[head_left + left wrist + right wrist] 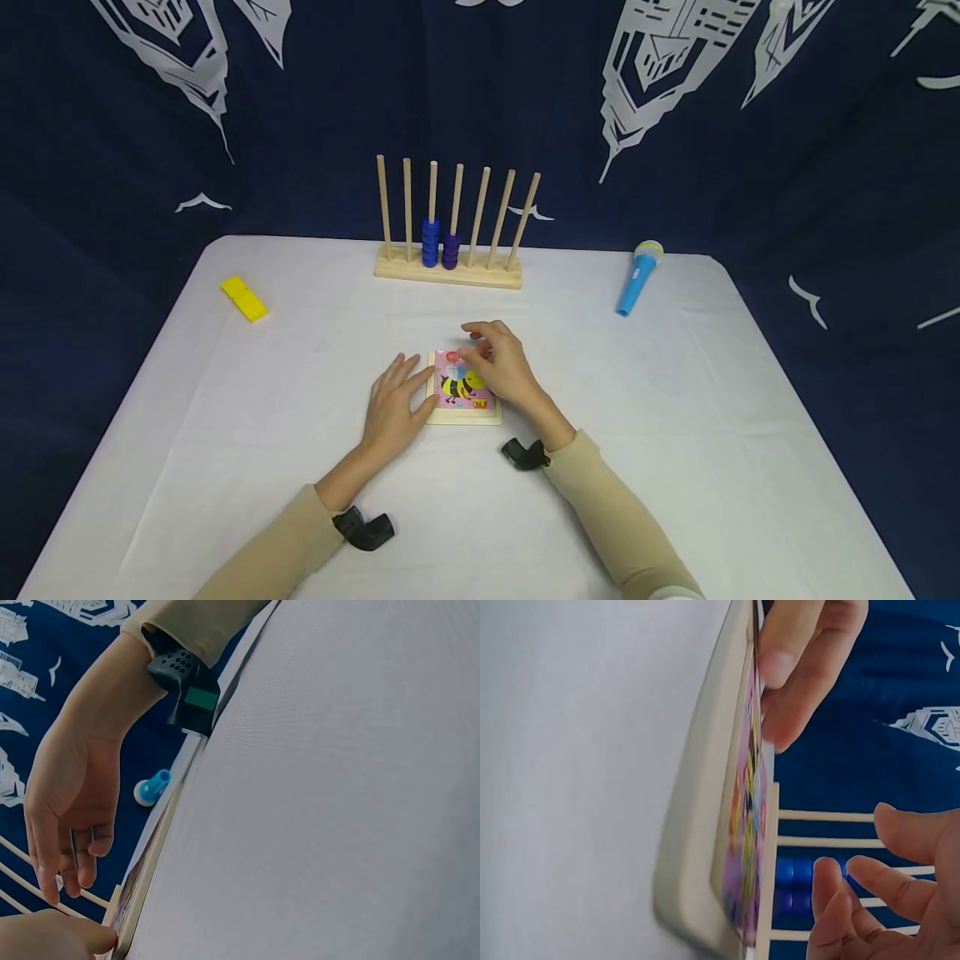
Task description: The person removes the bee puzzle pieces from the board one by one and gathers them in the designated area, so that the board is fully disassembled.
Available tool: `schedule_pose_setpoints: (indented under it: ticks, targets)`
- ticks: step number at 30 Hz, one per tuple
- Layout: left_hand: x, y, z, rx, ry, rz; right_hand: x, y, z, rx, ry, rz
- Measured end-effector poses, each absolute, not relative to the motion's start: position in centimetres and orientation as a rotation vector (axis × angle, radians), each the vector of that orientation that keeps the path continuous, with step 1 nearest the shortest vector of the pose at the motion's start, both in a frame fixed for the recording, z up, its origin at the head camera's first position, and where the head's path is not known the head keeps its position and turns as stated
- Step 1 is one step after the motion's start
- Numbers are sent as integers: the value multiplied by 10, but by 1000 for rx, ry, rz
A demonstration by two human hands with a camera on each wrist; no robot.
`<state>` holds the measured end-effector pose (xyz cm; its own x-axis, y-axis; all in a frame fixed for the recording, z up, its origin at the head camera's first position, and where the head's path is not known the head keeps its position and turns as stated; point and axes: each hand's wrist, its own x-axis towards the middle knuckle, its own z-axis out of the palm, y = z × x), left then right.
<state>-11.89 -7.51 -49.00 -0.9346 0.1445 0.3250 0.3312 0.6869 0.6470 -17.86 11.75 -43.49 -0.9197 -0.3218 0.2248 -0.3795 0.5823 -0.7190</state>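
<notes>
Black wrist cameras [363, 529] sit at both cuffs, seemingly angled to watch the hands. Just beyond, a pale wooden frame [463, 418] lies flat on the white table [300, 358], midway between the arms, probably so that both hands reach it easily; a pink bee picture [459, 388] sits within its border. The left hand [392, 408], fingers extended and slightly spread, touches the frame's left side with its thumb, apparently to steady it. The right hand [506, 364] hovers above the upper right part, fingers loosely bent, pinching nothing visible. Farther off lie a yellow block [244, 298] at left and a blue toy microphone [637, 279] at right, presumably set aside. Behind, a peg rack [442, 273] stands upright, its two middle pegs keeping blue beads [430, 243] and purple beads [451, 252] stacked.
</notes>
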Motion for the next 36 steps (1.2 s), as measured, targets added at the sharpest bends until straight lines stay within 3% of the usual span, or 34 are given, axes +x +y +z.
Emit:
schedule_pose_setpoints:
  ticks: [18, 36]
  targets:
    - [-119, -76, -494, -426, -2651, -1000, -181, 100, -457, 592, -2759, 1343]
    - [-118, -78, -493, -436, -2646, -972, -178, 93, -465, 593, -2799, 1106]
